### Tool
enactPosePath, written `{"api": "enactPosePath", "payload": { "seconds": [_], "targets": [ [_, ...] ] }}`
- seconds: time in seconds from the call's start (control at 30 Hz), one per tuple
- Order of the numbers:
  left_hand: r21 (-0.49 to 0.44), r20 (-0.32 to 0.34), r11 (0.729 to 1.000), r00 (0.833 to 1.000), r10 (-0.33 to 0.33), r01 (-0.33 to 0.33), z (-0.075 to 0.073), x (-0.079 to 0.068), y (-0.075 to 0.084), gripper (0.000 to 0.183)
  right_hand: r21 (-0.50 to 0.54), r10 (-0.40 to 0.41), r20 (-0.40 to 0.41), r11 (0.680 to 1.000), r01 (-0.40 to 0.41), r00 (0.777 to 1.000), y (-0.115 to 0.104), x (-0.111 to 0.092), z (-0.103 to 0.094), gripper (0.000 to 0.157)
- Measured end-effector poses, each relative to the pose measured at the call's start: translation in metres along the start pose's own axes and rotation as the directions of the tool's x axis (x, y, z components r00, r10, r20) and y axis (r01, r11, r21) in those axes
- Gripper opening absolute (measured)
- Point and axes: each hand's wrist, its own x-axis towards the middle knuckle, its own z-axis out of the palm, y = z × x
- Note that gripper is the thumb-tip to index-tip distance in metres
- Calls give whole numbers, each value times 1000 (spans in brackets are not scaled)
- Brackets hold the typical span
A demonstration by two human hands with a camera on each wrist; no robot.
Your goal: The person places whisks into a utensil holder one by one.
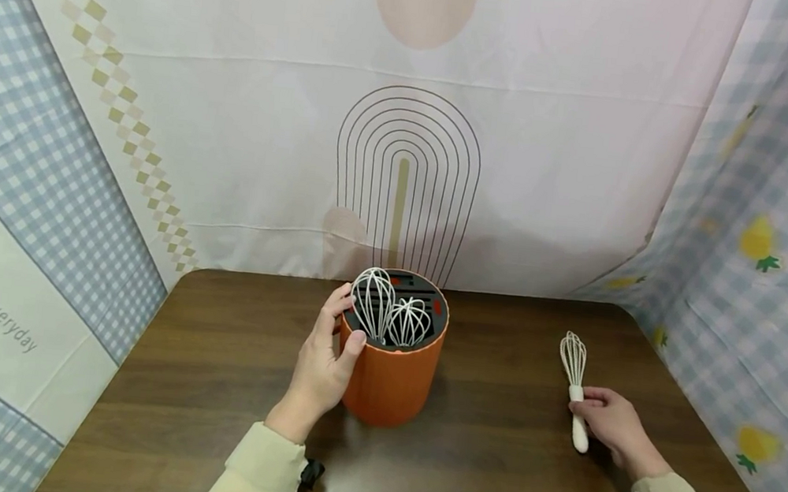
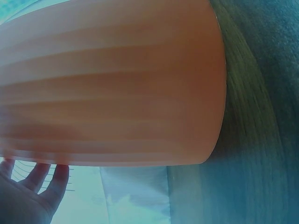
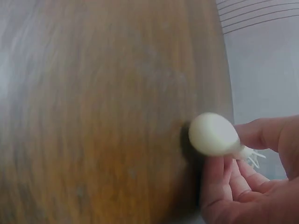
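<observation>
One whisk, at the right of the surface, is pinched by its handle in my right grip; I should hold it firmly, untwisted, my left grip, curled round the orange pot, bracing that

We locate the container upright nr table ctr, backdrop behind. In its top, side by side: larger whisk L, smaller whisk R. Our L hand is at the container's L side. Third whisk: well to container's R, in our R hand, handle toward us.
</observation>
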Motion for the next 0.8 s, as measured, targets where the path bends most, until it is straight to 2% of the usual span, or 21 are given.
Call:
{"api": "enactPosePath", "payload": {
  "seconds": [0.17,0.37,0.6,0.8],
  "targets": [
    [-1,2,1000,1000,-3,3,0,0,0,49,59,-72,-6,996,72,997,-10,-1,6,62],
    [-4,-2,1000,1000,2,-2,1,0,0,48,103,-155,-13,982,156,988,-34,-4,13,63],
    [-5,-4,1000,1000,4,-4,1,-1,0,48,163,-244,-31,956,245,969,-68,-21,25,58],
    [-5,-16,1000,1000,13,-13,1,0,-1,48,254,-283,-18,926,279,959,-91,-33,38,54]
  ]
}}
